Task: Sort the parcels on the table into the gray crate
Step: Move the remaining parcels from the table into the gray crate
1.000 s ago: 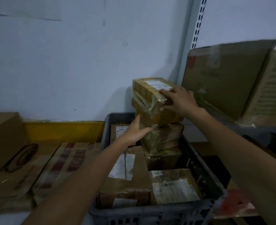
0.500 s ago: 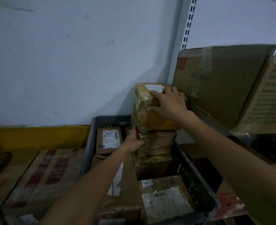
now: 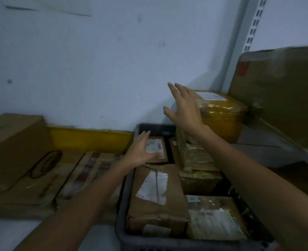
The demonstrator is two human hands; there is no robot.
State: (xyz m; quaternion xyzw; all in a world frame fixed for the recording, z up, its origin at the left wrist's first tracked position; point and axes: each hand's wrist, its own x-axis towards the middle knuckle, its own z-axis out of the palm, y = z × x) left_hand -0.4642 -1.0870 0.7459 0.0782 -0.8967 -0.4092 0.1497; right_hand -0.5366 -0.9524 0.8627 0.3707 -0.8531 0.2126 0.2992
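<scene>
Crate [image 3: 120, 230], gray, sits at your 5 o'clock, packed nearly wall to wall. Yellow-taped parcel [image 3: 222, 113] tops the taped stack [image 3: 194, 156] in its 1 o'clock corner, well above the rim. Your right hand [image 3: 184, 107] is released, fingers spread, just beside that parcel's 9 o'clock face, gripping nothing. Your left hand [image 3: 140, 153] lies flat-fingered over the small labelled parcel [image 3: 161, 148] at 11 o'clock; contact unclear, no grasp. Long brown parcel [image 3: 155, 196] fills the near left. Judgement: sorting looks far along. Left to do: flat cartons [image 3: 95, 169] on the table at 9 o'clock, if those count.
</scene>
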